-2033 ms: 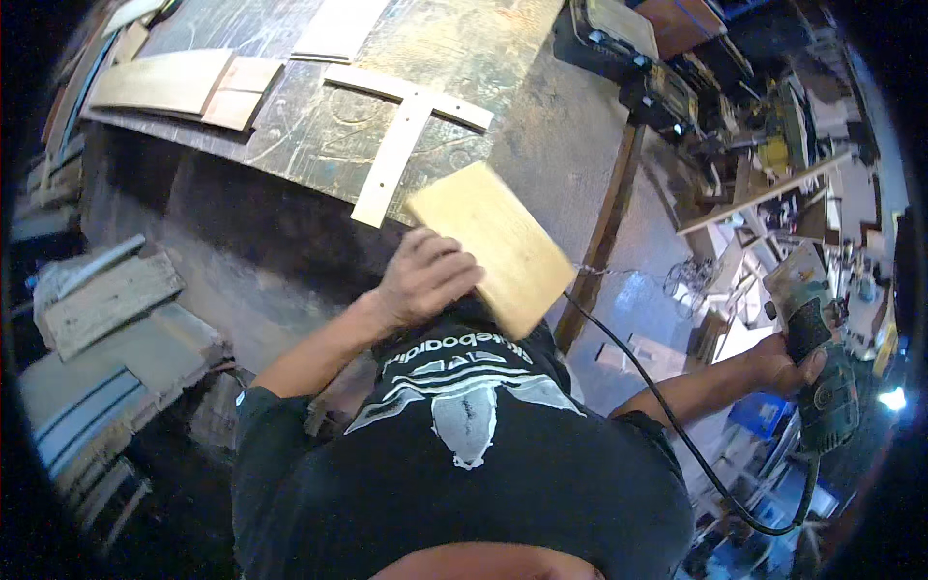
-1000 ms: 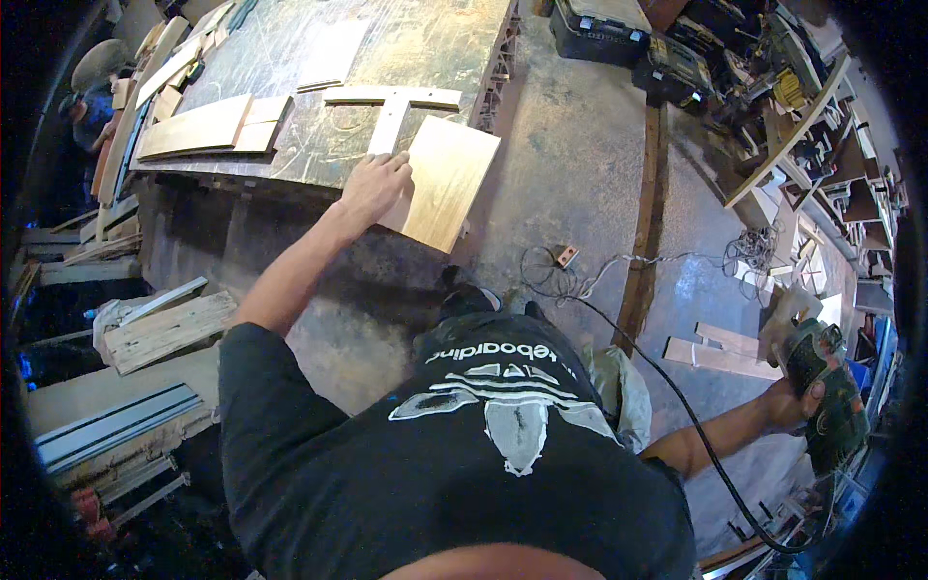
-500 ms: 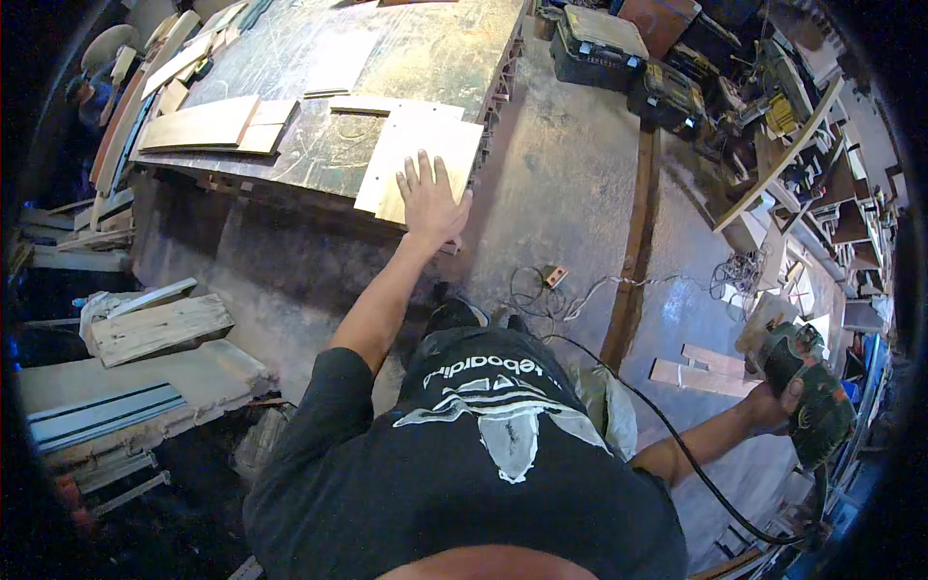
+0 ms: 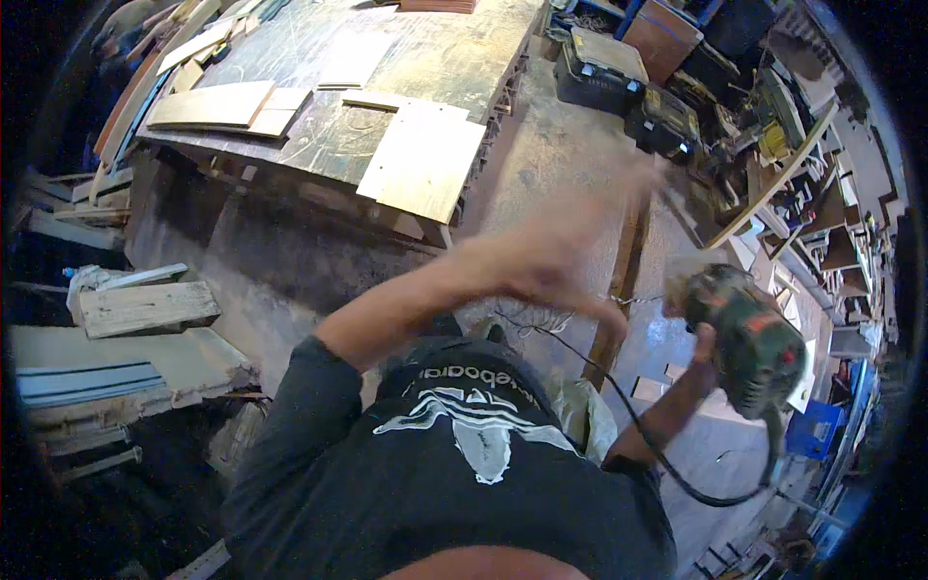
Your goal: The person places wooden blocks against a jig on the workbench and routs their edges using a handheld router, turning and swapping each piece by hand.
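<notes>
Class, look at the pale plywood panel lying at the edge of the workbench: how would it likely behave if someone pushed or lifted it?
The plywood panel looks thin and flat, so it is probably light and fairly stiff. One corner juts past the workbench edge, so a push there might tip it off. Its smooth face would likely slide easily over the board.

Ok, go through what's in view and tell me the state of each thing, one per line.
Left hand: empty, open, blurred in mid-air.
Right hand: gripping the power tool.
Power tool: held off the floor, cord hanging below.
Plywood panel: flat on the bench, overhanging its edge, untouched.
Bench: scratched top, boards lying on it.
Black cases: shut, on the floor.
</notes>
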`<state>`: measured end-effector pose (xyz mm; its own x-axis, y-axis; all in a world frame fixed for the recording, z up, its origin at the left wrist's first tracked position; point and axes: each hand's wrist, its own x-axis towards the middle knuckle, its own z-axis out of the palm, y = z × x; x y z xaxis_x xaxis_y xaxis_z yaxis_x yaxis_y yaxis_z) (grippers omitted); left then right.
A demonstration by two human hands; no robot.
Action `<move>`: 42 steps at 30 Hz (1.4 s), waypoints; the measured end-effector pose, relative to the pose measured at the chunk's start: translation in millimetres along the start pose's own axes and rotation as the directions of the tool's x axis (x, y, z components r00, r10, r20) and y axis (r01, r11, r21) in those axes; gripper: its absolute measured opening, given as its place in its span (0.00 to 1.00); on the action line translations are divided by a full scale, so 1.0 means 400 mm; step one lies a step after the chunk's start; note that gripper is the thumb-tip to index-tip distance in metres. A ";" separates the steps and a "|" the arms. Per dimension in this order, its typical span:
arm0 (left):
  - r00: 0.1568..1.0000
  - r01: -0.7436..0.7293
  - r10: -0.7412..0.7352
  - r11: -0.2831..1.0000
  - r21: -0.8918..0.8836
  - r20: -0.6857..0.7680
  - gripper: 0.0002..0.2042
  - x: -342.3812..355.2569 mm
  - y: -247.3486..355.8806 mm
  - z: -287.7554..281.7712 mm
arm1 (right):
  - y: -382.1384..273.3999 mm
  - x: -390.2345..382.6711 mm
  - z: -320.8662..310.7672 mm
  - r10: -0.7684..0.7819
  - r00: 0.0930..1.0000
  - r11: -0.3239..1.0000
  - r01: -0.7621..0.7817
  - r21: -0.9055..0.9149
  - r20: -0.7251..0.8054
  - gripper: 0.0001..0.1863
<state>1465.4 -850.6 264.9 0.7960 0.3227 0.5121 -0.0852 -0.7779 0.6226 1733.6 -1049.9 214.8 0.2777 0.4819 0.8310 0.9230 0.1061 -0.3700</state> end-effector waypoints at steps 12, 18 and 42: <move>0.849 -0.500 0.428 0.841 -0.207 -0.311 0.40 0.028 0.119 -0.025 | -0.393 0.191 0.292 -0.127 0.973 0.990 0.114 -0.077 -0.192 0.38; 0.792 -0.600 0.499 0.743 -0.296 -0.351 0.37 -0.069 0.130 -0.105 | -0.586 0.123 0.270 -0.154 0.950 0.976 0.103 -0.193 -0.271 0.38; 0.821 -0.444 0.259 0.850 -0.283 -0.508 0.38 -0.296 0.238 -0.229 | -0.865 0.105 0.235 -0.070 0.942 0.956 -0.030 -0.292 -0.328 0.37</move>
<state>1308.0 -913.5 317.6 0.3270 0.3372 0.8828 -0.5950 -0.6523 0.4696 1401.0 -984.8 338.5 0.2843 0.1617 0.9450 0.9517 -0.1669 -0.2577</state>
